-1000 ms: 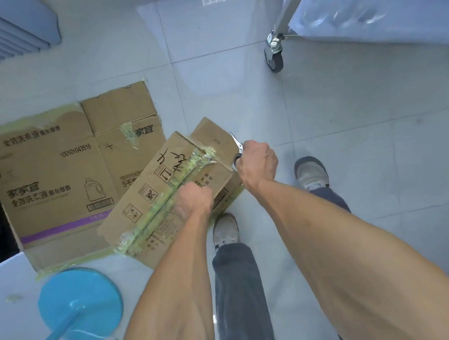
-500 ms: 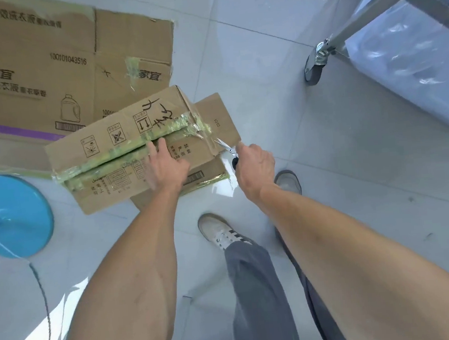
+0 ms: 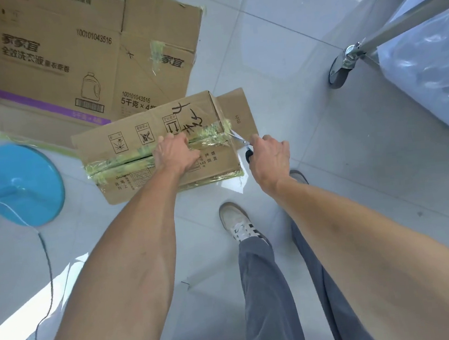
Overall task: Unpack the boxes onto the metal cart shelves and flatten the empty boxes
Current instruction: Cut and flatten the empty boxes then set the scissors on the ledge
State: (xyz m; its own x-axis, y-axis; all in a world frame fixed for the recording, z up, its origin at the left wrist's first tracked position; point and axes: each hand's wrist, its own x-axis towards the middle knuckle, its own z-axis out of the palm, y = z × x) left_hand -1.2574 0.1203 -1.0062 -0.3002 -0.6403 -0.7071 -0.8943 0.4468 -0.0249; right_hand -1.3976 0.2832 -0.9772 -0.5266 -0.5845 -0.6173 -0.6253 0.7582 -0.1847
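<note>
While the left hand now presses flat on the box at center, the right hand at 3 o'clock grips scissors, tips newly reaching the taped seam, so cutting seems imminent.

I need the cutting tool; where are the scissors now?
In the head view, the scissors are in the right hand, blades at the taped box's right end.

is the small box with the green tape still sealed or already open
Still sealed. Green tape runs unbroken along the small box seam; the left hand presses the top while the scissors touch the tape's end.
</note>
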